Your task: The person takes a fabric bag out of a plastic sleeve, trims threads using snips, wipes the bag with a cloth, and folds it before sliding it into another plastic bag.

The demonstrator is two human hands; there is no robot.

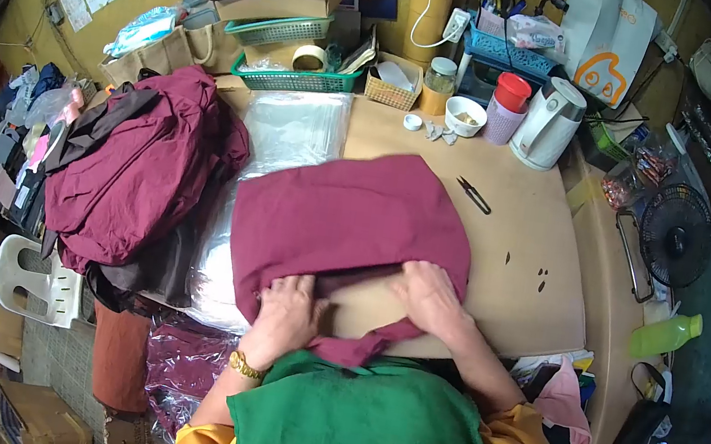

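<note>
One piece of maroon cloth [357,209] lies folded on the brown table [534,311], directly before the person, its left portion overlapping a stack of clear plastic bags [296,127]. The hands are apart. The left hand [293,311], with a gold watch [244,365] at the wrist, rests its fingers on the near edge of the cloth; the right hand [432,294] is on the same edge, further right. Whether either hand is pinching the fabric cannot be told. Between the hands the edge stands open as a dark gap, and a narrow maroon strip [361,343] loops toward the person's green apron [362,432]. A heap of maroon and dark garments [141,165] sits to the left, near the cloth. Black thread snips [474,196] lie beyond the cloth's upper right side, beside it and untouched. Small dark pieces [543,274] are scattered further right. A white kettle [549,124] stands at the table's far right.
</note>
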